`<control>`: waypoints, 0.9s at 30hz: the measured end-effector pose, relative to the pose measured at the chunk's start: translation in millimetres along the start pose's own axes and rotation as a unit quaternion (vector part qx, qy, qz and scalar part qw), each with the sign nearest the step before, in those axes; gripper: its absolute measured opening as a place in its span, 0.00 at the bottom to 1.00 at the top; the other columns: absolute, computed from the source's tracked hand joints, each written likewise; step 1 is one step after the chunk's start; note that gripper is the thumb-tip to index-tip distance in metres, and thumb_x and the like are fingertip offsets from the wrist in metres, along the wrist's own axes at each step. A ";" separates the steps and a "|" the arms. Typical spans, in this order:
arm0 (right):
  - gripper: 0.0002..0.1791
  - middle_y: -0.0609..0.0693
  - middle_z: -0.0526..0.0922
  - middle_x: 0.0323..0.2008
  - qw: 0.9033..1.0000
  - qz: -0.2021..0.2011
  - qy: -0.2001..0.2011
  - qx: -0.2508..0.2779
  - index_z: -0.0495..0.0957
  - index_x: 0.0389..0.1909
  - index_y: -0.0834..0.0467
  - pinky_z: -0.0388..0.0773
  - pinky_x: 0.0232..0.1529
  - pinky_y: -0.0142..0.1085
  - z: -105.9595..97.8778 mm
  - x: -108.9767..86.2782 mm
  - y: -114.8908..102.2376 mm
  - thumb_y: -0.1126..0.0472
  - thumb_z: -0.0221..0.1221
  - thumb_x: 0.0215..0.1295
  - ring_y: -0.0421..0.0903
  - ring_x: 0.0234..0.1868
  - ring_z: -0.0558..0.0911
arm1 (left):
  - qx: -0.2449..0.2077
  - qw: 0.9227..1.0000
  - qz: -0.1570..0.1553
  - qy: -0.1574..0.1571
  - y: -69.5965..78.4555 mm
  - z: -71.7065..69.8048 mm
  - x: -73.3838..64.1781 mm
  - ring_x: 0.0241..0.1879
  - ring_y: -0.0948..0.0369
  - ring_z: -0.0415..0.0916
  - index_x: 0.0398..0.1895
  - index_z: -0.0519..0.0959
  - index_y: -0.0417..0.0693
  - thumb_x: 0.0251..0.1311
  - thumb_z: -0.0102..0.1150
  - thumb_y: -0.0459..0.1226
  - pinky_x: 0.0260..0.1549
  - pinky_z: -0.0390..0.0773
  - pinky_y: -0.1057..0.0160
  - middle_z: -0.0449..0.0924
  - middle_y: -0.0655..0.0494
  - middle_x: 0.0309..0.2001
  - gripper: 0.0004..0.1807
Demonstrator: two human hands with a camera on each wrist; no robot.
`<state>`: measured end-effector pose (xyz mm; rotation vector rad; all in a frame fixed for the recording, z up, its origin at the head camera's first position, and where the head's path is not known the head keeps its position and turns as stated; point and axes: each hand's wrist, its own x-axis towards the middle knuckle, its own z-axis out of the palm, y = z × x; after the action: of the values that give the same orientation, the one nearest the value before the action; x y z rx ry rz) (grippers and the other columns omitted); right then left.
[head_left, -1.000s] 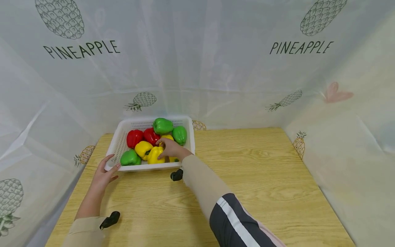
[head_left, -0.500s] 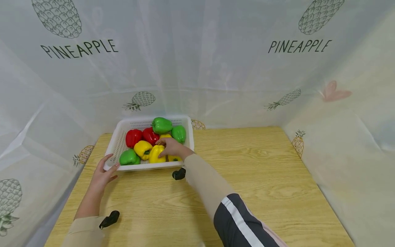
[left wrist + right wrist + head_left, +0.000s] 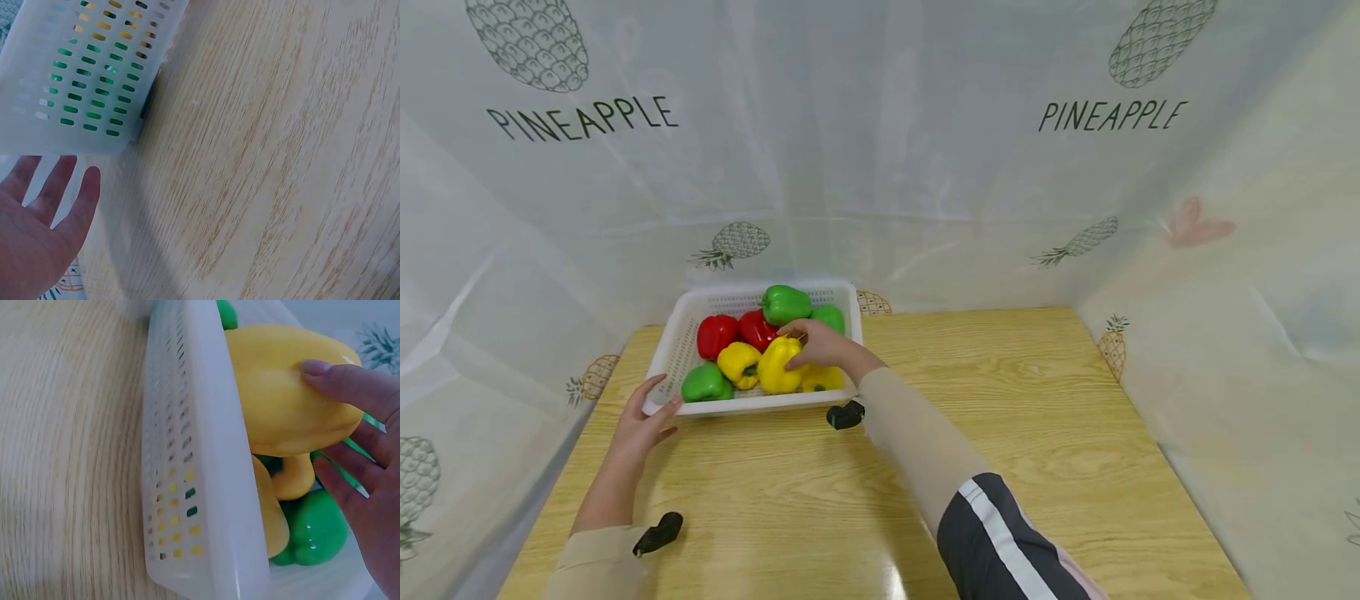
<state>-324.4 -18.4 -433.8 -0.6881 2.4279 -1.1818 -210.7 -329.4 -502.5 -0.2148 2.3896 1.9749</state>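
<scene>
A white plastic basket (image 3: 662, 354) at the back left of the table holds red, green and yellow bell peppers. My right hand (image 3: 822, 343) grips a yellow bell pepper (image 3: 781, 367) near the front wall, with the thumb on one side and fingers round the far side. In the right wrist view this pepper (image 3: 287, 387) is above the others, beside the basket rim (image 3: 215, 425). My left hand (image 3: 638, 423) rests at the front left corner, fingers spread and straight against it. In the left wrist view the fingertips meet the end wall (image 3: 87, 125).
A green bell pepper (image 3: 706, 382) lies by the left front corner, with another yellow one (image 3: 739, 364) beside it. Two red peppers (image 3: 717, 336) and a green one (image 3: 786, 305) lie farther back. The wooden table (image 3: 1000, 417) ends at a white pineapple-print curtain (image 3: 925, 167).
My right hand has raised the yellow bell pepper slightly, and it now stands higher against its neighbours. The left hand keeps its place at the basket corner. The head view has turned a little right.
</scene>
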 end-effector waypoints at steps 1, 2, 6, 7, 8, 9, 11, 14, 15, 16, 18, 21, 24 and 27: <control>0.33 0.42 0.72 0.50 1.000 -0.002 0.000 -0.002 0.71 0.56 0.52 0.68 0.49 0.29 -1.7 -1.6 0.4 0.58 0.70 0.45 0.40 0.48 0.70 | -0.012 1.000 0.001 0.002 -6.3 -1.9 3.1 0.39 0.72 0.70 0.67 0.53 0.66 0.59 0.55 0.45 0.38 0.77 0.56 0.43 0.35 0.65 0.34; 0.33 0.42 0.72 0.50 1.000 -0.006 -0.001 0.000 0.71 0.56 0.52 0.68 0.50 0.29 -3.5 -3.3 1.0 0.58 0.70 0.45 0.40 0.49 0.69 | -0.017 1.000 0.005 -0.004 -12.3 -4.3 6.4 0.39 0.71 0.71 0.67 0.53 0.67 0.59 0.55 0.45 0.38 0.77 0.55 0.44 0.36 0.64 0.34; 0.31 0.40 0.72 0.50 1.000 -0.017 0.005 0.019 0.71 0.54 0.50 0.67 0.51 0.29 -12.0 -13.3 0.8 0.58 0.69 0.46 0.39 0.49 0.70 | -0.024 1.000 0.002 0.003 -32.9 -10.3 17.6 0.40 0.71 0.71 0.65 0.55 0.71 0.53 0.59 0.51 0.35 0.78 0.61 0.47 0.41 0.64 0.36; 0.31 0.40 0.72 0.50 0.999 -0.020 0.007 0.024 0.71 0.54 0.50 0.67 0.51 0.29 -14.4 -16.1 0.5 0.58 0.69 0.46 0.38 0.49 0.70 | -0.024 1.000 -0.001 0.004 -33.8 -10.7 18.2 0.41 0.72 0.70 0.65 0.55 0.72 0.53 0.59 0.51 0.34 0.78 0.61 0.46 0.42 0.64 0.36; 0.31 0.40 0.72 0.50 0.999 -0.023 0.010 0.030 0.71 0.55 0.50 0.68 0.50 0.29 -16.9 -18.9 0.3 0.58 0.69 0.46 0.39 0.49 0.70 | -0.025 1.000 -0.001 0.005 -33.4 -10.5 18.2 0.41 0.72 0.70 0.65 0.55 0.71 0.53 0.59 0.51 0.34 0.78 0.61 0.45 0.42 0.65 0.36; 0.31 0.40 0.72 0.50 0.999 -0.027 0.014 0.033 0.70 0.55 0.51 0.68 0.50 0.29 -19.4 -21.4 0.1 0.58 0.68 0.47 0.39 0.48 0.70 | -0.018 1.000 -0.006 0.010 -30.5 -8.8 16.6 0.41 0.73 0.70 0.65 0.55 0.72 0.53 0.59 0.51 0.34 0.78 0.63 0.44 0.42 0.65 0.36; 0.32 0.40 0.72 0.50 0.999 -0.034 0.021 0.037 0.70 0.56 0.52 0.68 0.50 0.30 -23.7 -25.5 1.0 0.58 0.68 0.47 0.39 0.48 0.71 | -0.008 1.000 -0.006 0.003 -19.6 -5.4 10.4 0.41 0.73 0.69 0.66 0.53 0.72 0.55 0.57 0.50 0.36 0.77 0.61 0.39 0.41 0.67 0.36; 0.33 0.39 0.72 0.50 0.998 -0.035 0.034 0.038 0.69 0.57 0.53 0.68 0.50 0.31 -29.4 -30.7 3.0 0.58 0.68 0.48 0.39 0.48 0.71 | -0.011 1.000 0.002 0.004 -5.0 -0.2 1.2 0.40 0.73 0.68 0.67 0.53 0.68 0.58 0.55 0.46 0.36 0.78 0.59 0.35 0.40 0.68 0.34; 0.33 0.40 0.72 0.50 0.998 -0.036 0.038 0.039 0.69 0.57 0.53 0.69 0.50 0.31 -31.0 -32.0 4.2 0.58 0.68 0.48 0.39 0.48 0.71 | -0.001 1.000 0.002 0.000 0.6 1.7 -2.4 0.40 0.75 0.67 0.67 0.51 0.67 0.59 0.54 0.46 0.37 0.77 0.61 0.34 0.40 0.68 0.34; 0.33 0.40 0.72 0.50 0.998 -0.034 0.043 0.041 0.69 0.58 0.52 0.69 0.50 0.32 -32.7 -33.4 5.6 0.58 0.68 0.48 0.39 0.48 0.71 | -0.004 1.000 0.005 -0.002 3.5 2.7 -4.4 0.39 0.75 0.67 0.68 0.51 0.65 0.60 0.53 0.45 0.37 0.77 0.61 0.33 0.39 0.68 0.34; 0.33 0.40 0.72 0.50 0.997 -0.032 0.054 0.043 0.69 0.57 0.51 0.69 0.50 0.32 -36.8 -36.1 9.0 0.58 0.68 0.47 0.39 0.48 0.71 | -0.012 1.000 0.006 -0.001 5.8 3.4 -5.1 0.38 0.77 0.68 0.68 0.50 0.62 0.61 0.53 0.43 0.36 0.77 0.62 0.33 0.37 0.67 0.35; 0.33 0.39 0.72 0.50 0.996 -0.026 0.068 0.052 0.70 0.57 0.48 0.69 0.49 0.32 -43.2 -40.3 15.5 0.57 0.68 0.47 0.39 0.48 0.71 | -0.011 1.000 -0.002 -0.007 -4.7 -1.1 1.9 0.39 0.78 0.68 0.68 0.49 0.66 0.59 0.54 0.46 0.37 0.76 0.64 0.35 0.40 0.67 0.36; 0.33 0.38 0.72 0.50 0.995 -0.023 0.077 0.065 0.70 0.57 0.47 0.69 0.49 0.33 -50.1 -45.0 22.0 0.56 0.69 0.46 0.39 0.49 0.70 | -0.029 1.000 -0.002 -0.010 -26.6 -9.5 15.2 0.41 0.75 0.69 0.67 0.52 0.70 0.57 0.57 0.48 0.36 0.77 0.63 0.39 0.44 0.67 0.36; 0.35 0.40 0.71 0.51 0.992 -0.034 0.084 0.086 0.69 0.58 0.50 0.70 0.49 0.35 -56.7 -49.7 28.3 0.59 0.69 0.46 0.41 0.50 0.70 | -0.038 0.999 0.006 -0.017 -38.6 -14.4 22.6 0.42 0.72 0.70 0.66 0.54 0.71 0.56 0.57 0.47 0.35 0.78 0.60 0.41 0.44 0.67 0.35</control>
<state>-320.0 60.5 -418.1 -0.6470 2.4152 -1.5125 -227.3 -352.4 -539.9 -0.1674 2.3027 2.0587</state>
